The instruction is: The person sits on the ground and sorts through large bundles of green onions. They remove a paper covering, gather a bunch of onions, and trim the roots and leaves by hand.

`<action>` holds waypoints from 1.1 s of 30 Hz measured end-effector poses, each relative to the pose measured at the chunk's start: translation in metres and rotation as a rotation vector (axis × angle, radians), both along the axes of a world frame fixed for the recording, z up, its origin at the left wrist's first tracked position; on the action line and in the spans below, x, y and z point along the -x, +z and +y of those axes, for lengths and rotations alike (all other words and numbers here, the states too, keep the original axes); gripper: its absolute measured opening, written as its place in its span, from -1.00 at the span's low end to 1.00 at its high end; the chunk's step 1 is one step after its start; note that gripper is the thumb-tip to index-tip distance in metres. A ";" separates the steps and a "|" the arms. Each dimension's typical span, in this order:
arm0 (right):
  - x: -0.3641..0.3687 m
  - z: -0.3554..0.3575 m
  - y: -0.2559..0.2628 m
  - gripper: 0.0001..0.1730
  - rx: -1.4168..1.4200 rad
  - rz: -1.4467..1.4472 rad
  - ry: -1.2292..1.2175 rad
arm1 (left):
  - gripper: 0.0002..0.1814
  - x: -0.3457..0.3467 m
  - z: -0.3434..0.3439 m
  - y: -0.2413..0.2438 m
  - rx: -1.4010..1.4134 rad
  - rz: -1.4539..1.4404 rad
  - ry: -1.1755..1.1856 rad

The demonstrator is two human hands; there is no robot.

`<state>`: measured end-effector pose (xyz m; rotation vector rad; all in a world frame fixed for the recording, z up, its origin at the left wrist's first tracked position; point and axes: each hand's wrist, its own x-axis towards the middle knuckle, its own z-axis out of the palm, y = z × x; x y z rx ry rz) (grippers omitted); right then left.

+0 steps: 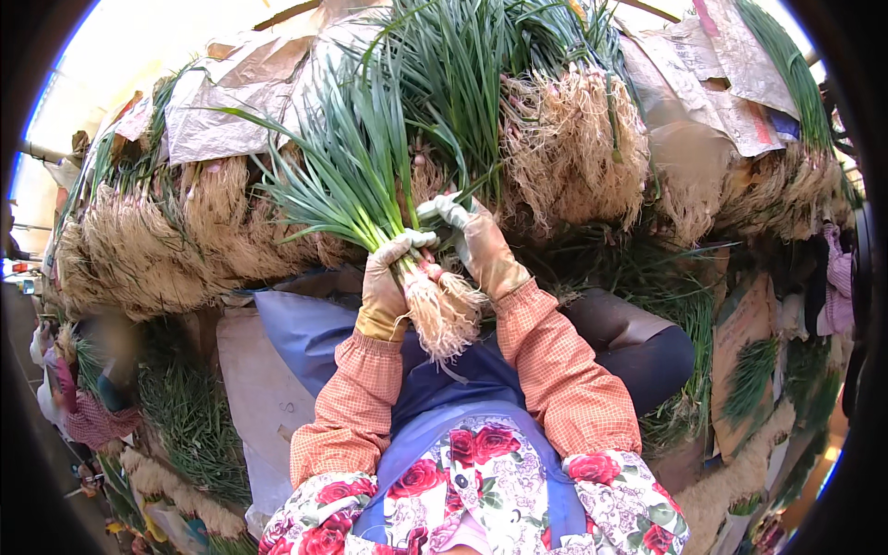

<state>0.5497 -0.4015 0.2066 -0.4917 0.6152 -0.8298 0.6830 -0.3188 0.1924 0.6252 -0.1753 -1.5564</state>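
Observation:
My left hand [392, 277], in a worn, stained glove, is closed around a bunch of green garlic plants [361, 201], just above the bulbs. Pinkish bulbs and pale roots hang below the fist, and the long leaves fan up and to the left. My right hand [475, 239], gloved too, is beside it on the right, fingers bent around green leaves near the bunch. Behind both hands, loose green garlic leaves [451, 83] lie over the pile. A large bundle with long tan roots [576, 146] rests to the right of them.
A long heap of rooted plants [139, 243] curves across the front, partly under woven plastic sacks [229, 118]. Cut leaves [194, 416] litter the ground left and right. Cardboard [742, 361] lies at the right. Other people in checked sleeves [97, 420] are at both edges.

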 end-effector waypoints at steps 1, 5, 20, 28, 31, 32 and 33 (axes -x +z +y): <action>-0.002 -0.001 -0.002 -0.79 -0.020 -0.134 -0.047 | -0.80 0.007 -0.003 0.000 -0.007 -0.012 0.024; -0.016 -0.026 -0.003 -0.66 -0.034 -0.144 0.021 | -0.80 0.014 0.011 0.017 -0.023 0.002 0.007; 0.020 -0.004 -0.040 -0.63 0.995 1.190 0.831 | -0.51 -0.010 0.020 0.081 0.202 -0.309 0.185; 0.069 -0.067 -0.027 -0.61 0.489 1.189 -0.001 | -0.46 0.051 -0.027 0.032 0.063 -0.023 0.023; 0.059 -0.072 -0.009 -0.69 0.408 0.989 0.193 | -0.39 0.035 -0.022 0.004 0.074 -0.117 -0.134; 0.054 -0.062 -0.011 -0.72 0.505 0.924 0.219 | -0.35 0.035 -0.023 0.001 0.047 -0.133 -0.159; 0.046 -0.053 -0.014 -0.75 0.597 0.850 0.248 | -0.43 0.040 -0.022 0.014 0.024 -0.130 -0.153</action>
